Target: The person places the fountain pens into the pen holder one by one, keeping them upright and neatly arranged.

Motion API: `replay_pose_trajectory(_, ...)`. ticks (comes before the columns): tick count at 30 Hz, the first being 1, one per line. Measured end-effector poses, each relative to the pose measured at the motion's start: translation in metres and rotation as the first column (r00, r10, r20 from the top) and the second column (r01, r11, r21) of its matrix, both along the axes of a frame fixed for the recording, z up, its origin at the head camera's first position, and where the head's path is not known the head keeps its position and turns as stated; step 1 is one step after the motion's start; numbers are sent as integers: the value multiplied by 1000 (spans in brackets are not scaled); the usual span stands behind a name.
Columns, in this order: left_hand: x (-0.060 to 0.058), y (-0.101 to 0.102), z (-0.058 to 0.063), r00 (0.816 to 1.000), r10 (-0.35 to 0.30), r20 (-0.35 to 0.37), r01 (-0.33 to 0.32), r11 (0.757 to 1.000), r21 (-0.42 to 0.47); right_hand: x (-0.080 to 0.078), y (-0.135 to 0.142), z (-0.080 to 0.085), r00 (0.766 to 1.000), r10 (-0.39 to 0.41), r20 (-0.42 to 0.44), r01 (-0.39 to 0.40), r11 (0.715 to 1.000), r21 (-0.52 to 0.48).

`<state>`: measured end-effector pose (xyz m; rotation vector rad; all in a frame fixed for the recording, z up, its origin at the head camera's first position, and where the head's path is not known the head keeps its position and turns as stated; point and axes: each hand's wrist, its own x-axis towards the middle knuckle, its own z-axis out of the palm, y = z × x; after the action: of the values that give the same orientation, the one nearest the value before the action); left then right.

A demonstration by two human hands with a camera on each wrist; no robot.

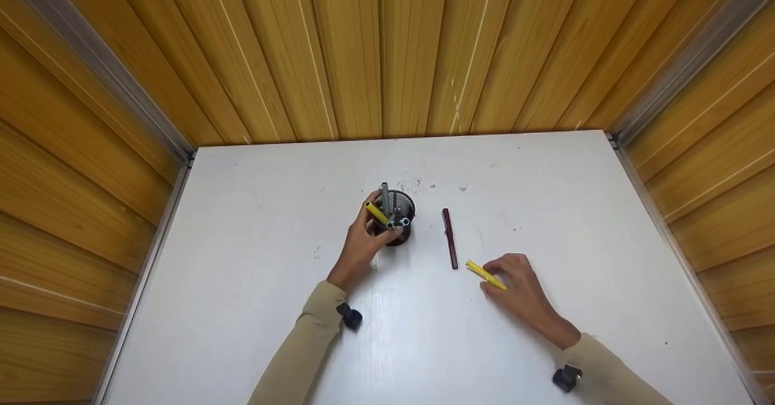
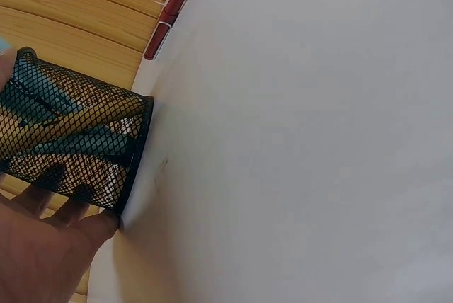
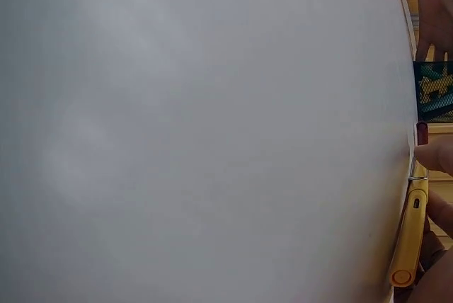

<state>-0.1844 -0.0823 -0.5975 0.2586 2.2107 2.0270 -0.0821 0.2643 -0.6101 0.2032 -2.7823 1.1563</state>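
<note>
My left hand (image 1: 362, 243) grips a black mesh pen cup (image 2: 78, 133) from its left side, fingers and thumb round the wall. Inside the cup stand several pens, among them a yellow pen (image 1: 376, 212) and a grey-green pen (image 1: 384, 196). On the right, my right hand (image 1: 519, 287) pinches another yellow pen (image 3: 409, 239) between thumb and fingers, close over the white table. Between the two hands lies a dark red pen (image 1: 450, 238), pointing roughly away from me.
The white table (image 1: 254, 332) carries small dark marks and scuffs behind the cup. Wood-patterned panel walls (image 1: 351, 54) rise at its back, left and right edges. A small black camera (image 1: 350, 317) is strapped to each wrist.
</note>
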Motion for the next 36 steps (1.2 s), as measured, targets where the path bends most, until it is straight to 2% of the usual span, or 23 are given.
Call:
replay_pose_trajectory(15,0,0,2,1000,7,20,-7,1000,-15,0,3,-1,1000,-9,4,9,1000,18)
replay_pose_trajectory(25,-1,0,0,999,4,38,-4,1000,6,-3,1,1,1000,-22,-12,22,999,48)
replay_pose_trajectory(36,-1,-1,0,1000,-4,27,3,1000,25,-13,-5,12,999,-34,14,34,999,24)
